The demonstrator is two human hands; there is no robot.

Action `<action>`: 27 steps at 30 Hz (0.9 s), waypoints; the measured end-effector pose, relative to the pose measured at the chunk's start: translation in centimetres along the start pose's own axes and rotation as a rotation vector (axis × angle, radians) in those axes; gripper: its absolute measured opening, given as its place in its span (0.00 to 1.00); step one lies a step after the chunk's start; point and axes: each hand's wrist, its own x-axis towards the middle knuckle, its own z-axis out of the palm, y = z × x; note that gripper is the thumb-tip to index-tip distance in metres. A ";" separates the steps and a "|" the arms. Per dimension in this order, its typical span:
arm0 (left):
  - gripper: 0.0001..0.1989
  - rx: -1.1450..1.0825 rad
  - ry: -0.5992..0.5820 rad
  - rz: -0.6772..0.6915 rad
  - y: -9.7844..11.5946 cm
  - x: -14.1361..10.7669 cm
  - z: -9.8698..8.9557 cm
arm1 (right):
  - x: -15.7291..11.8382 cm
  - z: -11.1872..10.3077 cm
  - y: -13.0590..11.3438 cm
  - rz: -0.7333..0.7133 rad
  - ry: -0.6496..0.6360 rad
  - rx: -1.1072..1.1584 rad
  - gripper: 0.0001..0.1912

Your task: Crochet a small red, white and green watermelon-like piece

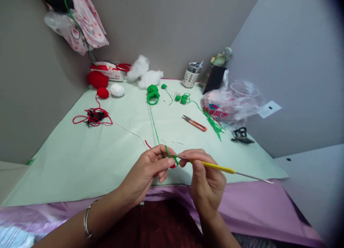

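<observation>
Adding green yarn (152,89) to seemingly unfinished red piece (173,165), pinching with left hand (150,166), gripping crochet hook (219,166) with right hand (206,181).

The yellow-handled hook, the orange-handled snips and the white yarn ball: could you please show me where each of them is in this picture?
Yellow-handled hook (219,167): head view, on its yellow handle.
Orange-handled snips (199,125): head view, on the orange handle.
White yarn ball (117,90): head view, middle of its visible side.
</observation>
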 end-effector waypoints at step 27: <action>0.13 -0.051 -0.008 -0.013 -0.3 0.2 -0.3 | 0.0 0.0 0.2 0.043 0.166 0.088 0.11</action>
